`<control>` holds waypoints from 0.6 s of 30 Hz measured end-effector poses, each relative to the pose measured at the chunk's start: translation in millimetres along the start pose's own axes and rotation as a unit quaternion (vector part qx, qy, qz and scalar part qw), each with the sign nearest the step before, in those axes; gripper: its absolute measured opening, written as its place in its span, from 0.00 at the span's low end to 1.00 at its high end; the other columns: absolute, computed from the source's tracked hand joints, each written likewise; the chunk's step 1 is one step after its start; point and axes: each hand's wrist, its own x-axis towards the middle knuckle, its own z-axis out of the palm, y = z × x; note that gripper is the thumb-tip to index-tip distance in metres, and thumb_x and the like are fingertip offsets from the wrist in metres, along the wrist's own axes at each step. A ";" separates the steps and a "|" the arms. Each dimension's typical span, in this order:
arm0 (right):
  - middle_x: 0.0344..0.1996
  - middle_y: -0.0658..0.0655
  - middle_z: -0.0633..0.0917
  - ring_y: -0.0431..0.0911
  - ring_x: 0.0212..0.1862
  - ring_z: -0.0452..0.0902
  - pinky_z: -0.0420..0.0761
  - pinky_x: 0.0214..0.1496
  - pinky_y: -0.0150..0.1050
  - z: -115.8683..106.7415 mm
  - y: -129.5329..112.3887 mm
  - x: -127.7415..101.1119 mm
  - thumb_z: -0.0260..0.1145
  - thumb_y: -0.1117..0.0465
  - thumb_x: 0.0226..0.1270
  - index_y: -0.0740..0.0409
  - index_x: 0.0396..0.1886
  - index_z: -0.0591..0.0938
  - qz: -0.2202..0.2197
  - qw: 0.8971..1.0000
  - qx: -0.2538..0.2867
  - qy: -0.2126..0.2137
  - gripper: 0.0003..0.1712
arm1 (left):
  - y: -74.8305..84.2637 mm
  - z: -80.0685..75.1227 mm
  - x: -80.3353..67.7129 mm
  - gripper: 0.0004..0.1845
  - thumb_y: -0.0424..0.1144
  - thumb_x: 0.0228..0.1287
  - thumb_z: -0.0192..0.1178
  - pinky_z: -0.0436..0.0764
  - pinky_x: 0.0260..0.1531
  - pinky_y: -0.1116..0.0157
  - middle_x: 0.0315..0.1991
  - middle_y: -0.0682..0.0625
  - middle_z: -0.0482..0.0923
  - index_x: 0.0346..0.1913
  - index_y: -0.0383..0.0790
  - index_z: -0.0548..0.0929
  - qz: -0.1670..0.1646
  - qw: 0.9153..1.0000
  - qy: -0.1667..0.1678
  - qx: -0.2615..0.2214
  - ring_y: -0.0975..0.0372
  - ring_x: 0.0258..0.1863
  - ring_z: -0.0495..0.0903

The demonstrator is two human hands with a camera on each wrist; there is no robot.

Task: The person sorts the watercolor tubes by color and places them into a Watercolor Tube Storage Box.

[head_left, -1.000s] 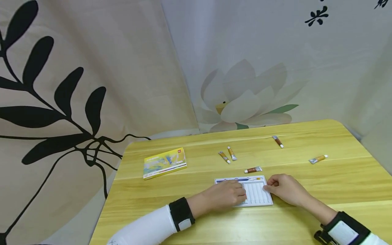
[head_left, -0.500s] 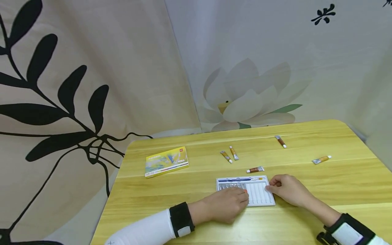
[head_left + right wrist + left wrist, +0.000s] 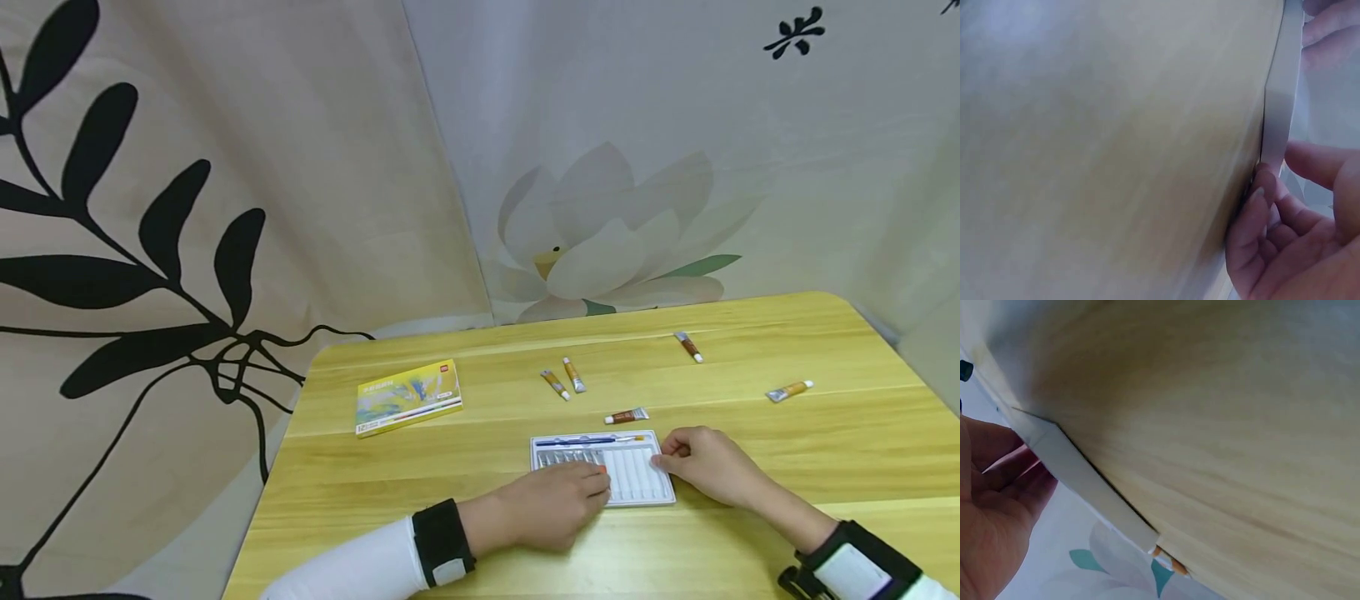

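Observation:
A white plastic paint tray [image 3: 637, 479] lies on the table, its right part showing bare slots and its left part holding several paint tubes [image 3: 573, 457]. A blue paintbrush [image 3: 581, 441] rests along its far edge. My left hand [image 3: 558, 502] lies over the tray's near left part, a small orange-red spot showing by its fingers; the fingertips are hidden in the head view. In the left wrist view, bent fingers [image 3: 1013, 465] reach over the tray's rim, tips unseen. My right hand [image 3: 705, 463] pinches the tray's right edge between thumb and fingers.
Loose paint tubes are scattered beyond the tray: a brown one [image 3: 627, 416] close by, two ochre ones [image 3: 555, 384], another brown one [image 3: 688, 347] farther back and a yellow-brown one [image 3: 789, 391] at right. A yellow paint box [image 3: 408, 398] lies at left. Curtains hang behind the table.
My left hand has shifted slightly toward the near edge of the tray, uncovering tubes in its left part. My right hand stays at the tray's edge. The head view has moved slightly.

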 end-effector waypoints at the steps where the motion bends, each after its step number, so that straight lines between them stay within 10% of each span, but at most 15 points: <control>1: 0.23 0.46 0.80 0.42 0.27 0.72 0.70 0.31 0.35 0.0 0.0 0.2 0.74 0.56 0.68 0.52 0.29 0.84 0.000 1.000 0.000 -0.002 0.09 | 0.1 0.1 -1.0 0.25 0.41 0.72 0.56 0.61 0.74 0.66 0.69 0.50 0.76 0.69 0.40 0.79 -0.004 1.000 0.001 -0.010 0.59 0.72 0.70; 18: 0.23 0.46 0.80 0.42 0.27 0.71 0.70 0.31 0.35 -2.1 -2.0 0.2 0.73 0.56 0.69 0.53 0.30 0.84 0.003 1.000 0.000 -0.010 0.09 | -2.1 -6.2 -13.9 0.28 0.34 0.66 0.61 0.60 0.73 0.70 0.74 0.49 0.72 0.71 0.41 0.78 -0.058 0.991 0.004 -0.117 0.61 0.75 0.68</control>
